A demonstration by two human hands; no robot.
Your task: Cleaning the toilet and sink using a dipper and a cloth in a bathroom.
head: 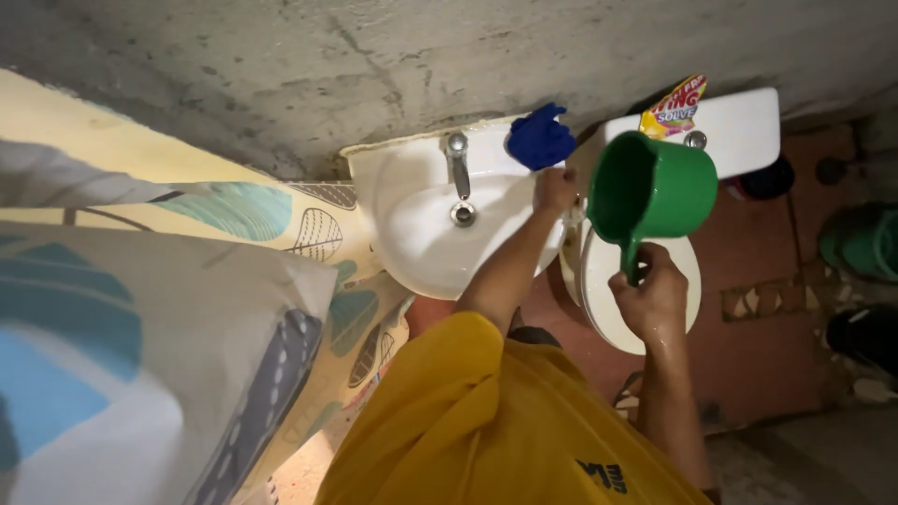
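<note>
My right hand (652, 297) grips the handle of a green plastic dipper (650, 190), held up over the white toilet bowl (599, 295) with its mouth turned toward me. My left hand (555, 190) is curled on the right rim of the white wash basin (412, 234), just below a blue cloth (540, 138) lying on the basin's back corner. A metal tap (457, 164) and a drain (463, 213) sit in the middle of the basin. My yellow shirt (486, 421) fills the lower centre.
A patterned shower curtain (140, 299) hangs at the left. Right of the basin, the white toilet tank (744, 126) carries a colourful sachet (673, 108). A green bucket (865, 243) and dark containers stand on the reddish floor at the far right. A bare concrete wall is behind.
</note>
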